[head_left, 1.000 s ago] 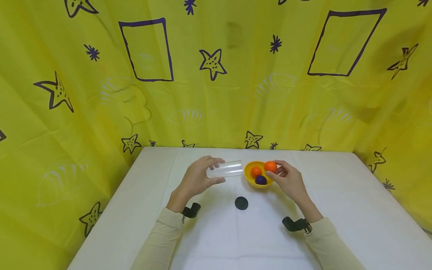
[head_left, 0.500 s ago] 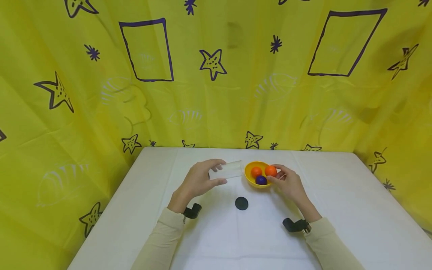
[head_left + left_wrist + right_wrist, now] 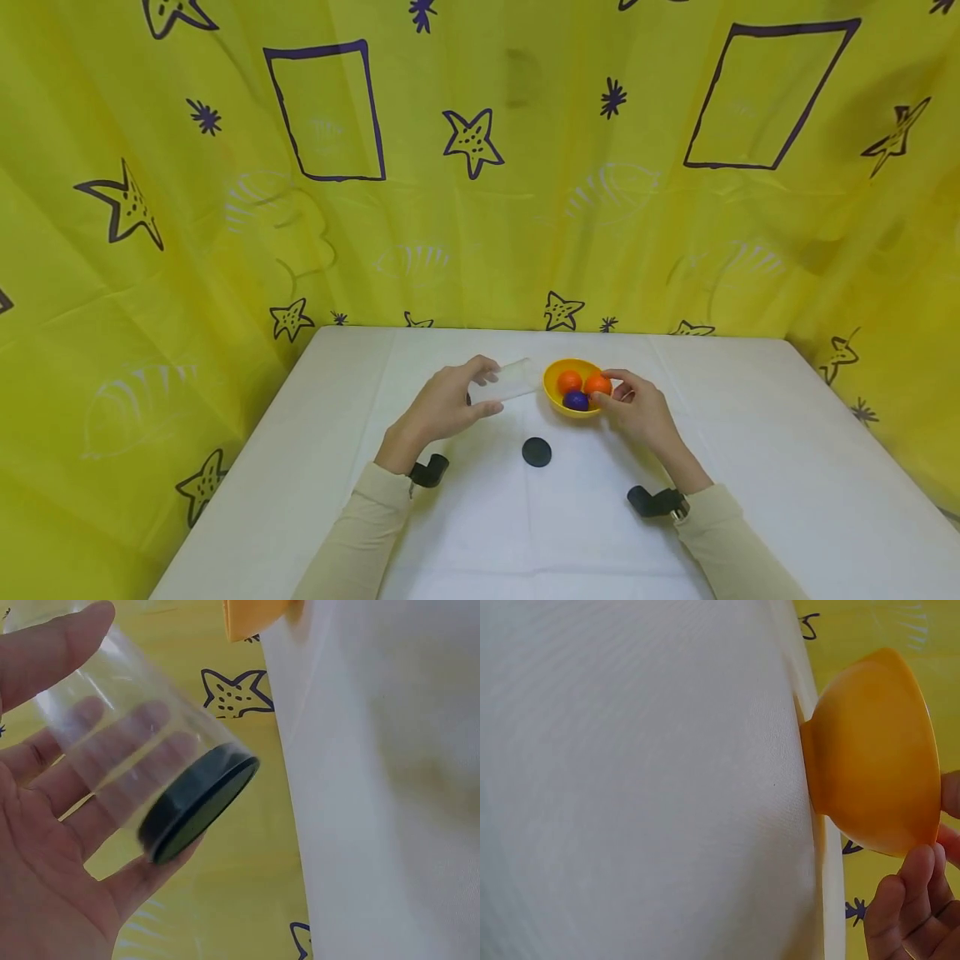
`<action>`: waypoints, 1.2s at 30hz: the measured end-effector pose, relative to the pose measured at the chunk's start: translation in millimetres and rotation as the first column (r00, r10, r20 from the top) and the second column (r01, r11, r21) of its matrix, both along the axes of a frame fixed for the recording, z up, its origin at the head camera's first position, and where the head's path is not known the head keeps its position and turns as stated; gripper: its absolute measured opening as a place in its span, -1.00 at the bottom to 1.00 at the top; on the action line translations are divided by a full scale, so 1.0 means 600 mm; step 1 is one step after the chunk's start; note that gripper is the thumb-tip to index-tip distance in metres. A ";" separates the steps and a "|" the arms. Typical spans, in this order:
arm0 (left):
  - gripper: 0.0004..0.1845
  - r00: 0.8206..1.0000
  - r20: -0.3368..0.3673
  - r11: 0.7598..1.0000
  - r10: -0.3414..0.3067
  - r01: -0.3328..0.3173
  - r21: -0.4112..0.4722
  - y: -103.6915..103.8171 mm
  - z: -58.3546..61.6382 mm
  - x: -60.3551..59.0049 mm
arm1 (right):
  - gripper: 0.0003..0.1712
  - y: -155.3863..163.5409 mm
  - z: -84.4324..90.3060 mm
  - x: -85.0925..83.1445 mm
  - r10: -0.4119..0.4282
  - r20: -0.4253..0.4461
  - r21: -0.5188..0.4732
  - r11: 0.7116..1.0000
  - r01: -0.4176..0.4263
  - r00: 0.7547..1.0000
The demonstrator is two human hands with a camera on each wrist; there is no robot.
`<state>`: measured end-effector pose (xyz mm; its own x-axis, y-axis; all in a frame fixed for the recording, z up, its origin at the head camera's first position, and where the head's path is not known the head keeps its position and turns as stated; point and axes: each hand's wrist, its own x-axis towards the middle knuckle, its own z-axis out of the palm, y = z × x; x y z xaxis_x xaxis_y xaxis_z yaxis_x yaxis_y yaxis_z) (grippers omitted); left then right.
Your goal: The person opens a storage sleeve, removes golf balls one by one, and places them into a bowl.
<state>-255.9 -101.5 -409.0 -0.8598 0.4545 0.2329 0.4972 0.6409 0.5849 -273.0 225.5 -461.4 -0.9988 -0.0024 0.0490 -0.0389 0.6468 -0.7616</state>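
Note:
My left hand holds a clear plastic tube, tilted, with its far end close to the bowl's left rim. A black cap closes the tube's near end in the left wrist view. Inside the yellow-orange bowl lie an orange ball and a dark purple ball. Thumb and fingers of my right hand pinch a second orange ball at the bowl's right side. From the right wrist, the bowl's outer wall hides the balls, and fingertips show at its rim.
A flat black disc lies on the white tabletop in front of the bowl. Behind the table hangs a yellow curtain with star drawings. Each wrist wears a small black camera.
My right hand has lowered the second orange ball into the bowl beside the others, and the purple ball has shifted slightly left. The tube in my left hand has tilted a little more.

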 end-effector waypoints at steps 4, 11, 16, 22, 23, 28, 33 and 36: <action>-0.48 1.000 0.018 1.000 -0.002 0.002 -0.011 0.000 -0.005 -0.002 | -0.57 0.000 0.000 0.001 -0.004 -0.008 -0.006 1.000 0.004 1.000; -0.48 0.999 0.020 0.999 0.031 -0.031 -0.033 0.002 -0.009 -0.003 | -0.63 0.002 0.004 0.001 -0.008 -0.027 0.006 1.000 0.008 1.000; -0.47 0.997 0.032 0.997 0.076 -0.075 -0.028 0.005 -0.014 -0.004 | -0.64 0.005 0.013 0.003 0.006 -0.043 0.013 1.000 -0.005 0.999; -0.48 0.996 0.009 0.996 0.089 -0.089 -0.005 0.004 -0.023 -0.008 | -0.64 0.015 0.031 0.006 0.049 -0.064 0.025 0.999 -0.047 0.997; -0.48 0.996 0.008 0.996 0.090 -0.090 -0.002 0.003 -0.025 -0.009 | -0.63 0.017 0.033 0.007 0.055 -0.060 0.029 0.998 -0.053 0.997; -0.50 0.997 0.011 0.996 0.083 -0.083 0.029 0.000 -0.036 -0.014 | -0.62 0.029 0.041 0.006 0.090 -0.053 0.033 0.996 -0.088 0.995; -0.46 0.995 0.043 0.995 0.093 -0.094 0.039 -0.002 -0.047 -0.019 | -0.62 0.039 0.047 0.006 0.120 -0.070 0.018 0.993 -0.119 0.990; -0.45 0.990 0.083 0.992 0.115 -0.118 0.036 -0.002 -0.051 -0.021 | -0.62 0.044 0.051 0.008 0.122 -0.072 0.017 0.992 -0.121 0.990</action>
<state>-268.8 -102.7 -439.6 -0.9231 0.3418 0.1764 0.3705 0.6665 0.6469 -268.4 251.8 -430.9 -0.9848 -0.1247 0.1212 -0.1732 0.6433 -0.7457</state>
